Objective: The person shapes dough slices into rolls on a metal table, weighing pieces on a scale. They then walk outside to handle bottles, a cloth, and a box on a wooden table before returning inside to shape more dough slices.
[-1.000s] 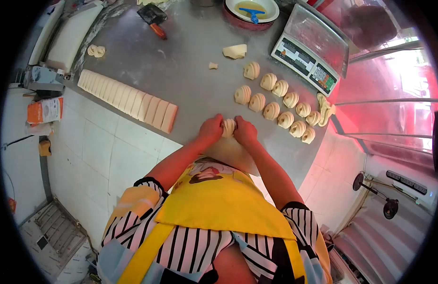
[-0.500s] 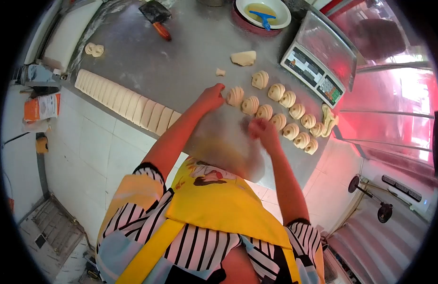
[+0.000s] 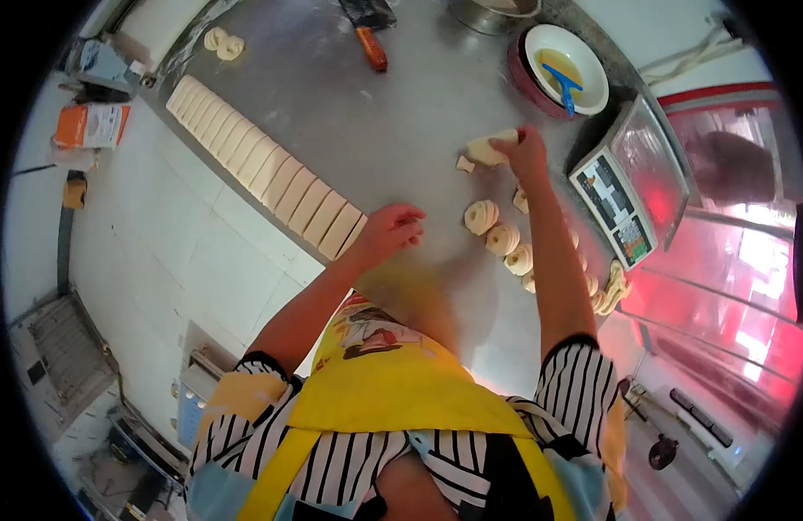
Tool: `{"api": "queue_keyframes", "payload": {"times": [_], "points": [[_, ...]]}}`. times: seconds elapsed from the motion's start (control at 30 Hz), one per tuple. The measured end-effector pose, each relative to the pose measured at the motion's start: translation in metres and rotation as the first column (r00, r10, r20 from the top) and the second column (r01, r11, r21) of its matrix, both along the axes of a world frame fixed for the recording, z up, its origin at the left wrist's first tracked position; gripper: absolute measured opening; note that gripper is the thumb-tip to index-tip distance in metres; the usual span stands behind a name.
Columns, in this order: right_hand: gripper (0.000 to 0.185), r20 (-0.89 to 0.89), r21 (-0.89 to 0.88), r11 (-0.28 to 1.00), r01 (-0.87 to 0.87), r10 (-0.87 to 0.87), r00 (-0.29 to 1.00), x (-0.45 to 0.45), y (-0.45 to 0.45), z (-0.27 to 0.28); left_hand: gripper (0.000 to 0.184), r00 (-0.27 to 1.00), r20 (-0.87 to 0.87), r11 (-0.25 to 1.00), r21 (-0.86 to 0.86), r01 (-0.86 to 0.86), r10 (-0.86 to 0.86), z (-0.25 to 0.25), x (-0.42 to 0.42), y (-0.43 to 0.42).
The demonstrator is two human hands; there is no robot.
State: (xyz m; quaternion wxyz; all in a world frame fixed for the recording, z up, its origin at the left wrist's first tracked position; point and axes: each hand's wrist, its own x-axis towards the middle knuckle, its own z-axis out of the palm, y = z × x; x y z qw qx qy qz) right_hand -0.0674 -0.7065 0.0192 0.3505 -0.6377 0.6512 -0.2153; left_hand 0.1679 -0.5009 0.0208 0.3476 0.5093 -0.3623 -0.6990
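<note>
My right hand point(image 3: 527, 161) reaches out over the steel table, its fingers closed on the right end of a flat piece of dough point(image 3: 487, 149). Just left of that piece lies a small dough scrap point(image 3: 464, 164). Holding nothing, my left hand point(image 3: 391, 234) hovers with fingers apart beside the near end of a long row of cut dough strips point(image 3: 271, 174). Between the hands and to the right sit rolled, ridged dough buns point(image 3: 481, 217), some of them hidden behind my right forearm.
A digital scale point(image 3: 614, 208) stands at the right, with a strip of dough point(image 3: 613, 286) by its corner. Behind it are a white bowl point(image 3: 598, 74) with a blue-handled brush point(image 3: 565, 87) and a metal pot point(image 3: 497, 19). A wooden-handled scraper point(image 3: 372, 50) and twisted dough point(image 3: 224, 43) lie farther back.
My right hand has gone from the buns to the flat dough piece and taken hold of it. My left hand has drawn back from the buns toward the strips. The view has turned.
</note>
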Motion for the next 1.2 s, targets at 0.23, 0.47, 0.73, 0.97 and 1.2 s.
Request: {"api": "queue_keyframes", "payload": {"times": [0.23,0.47,0.73,0.97,1.2], "points": [[0.042,0.644,0.321,0.944,0.078,-0.278,0.713,0.016,0.149,0.057,0.033,0.734,-0.640,0.974,0.150,-0.172,0.228,0.041,-0.049,-0.019],[0.025,0.499,0.390,0.916,0.089,-0.292,0.816,-0.019,0.235,0.047,0.027,0.999,-0.029,0.980,-0.197,-0.035,0.030,0.017,-0.081,0.031],[0.029,0.566,0.404,0.912,0.077,-0.315,0.762,-0.058,0.309,0.020,0.033,0.913,0.392,0.857,-0.426,0.290,-0.114,0.004,-0.119,0.076],[0.026,0.570,0.464,0.878,0.120,-0.400,0.717,-0.087,0.335,-0.007,0.026,0.910,0.390,0.929,-0.265,0.257,-0.141,-0.007,-0.123,0.087],[0.022,0.419,0.382,0.869,0.315,-0.467,0.779,-0.110,0.338,-0.037,0.019,0.977,0.184,0.994,-0.013,-0.109,0.110,-0.067,-0.110,0.083]]}}
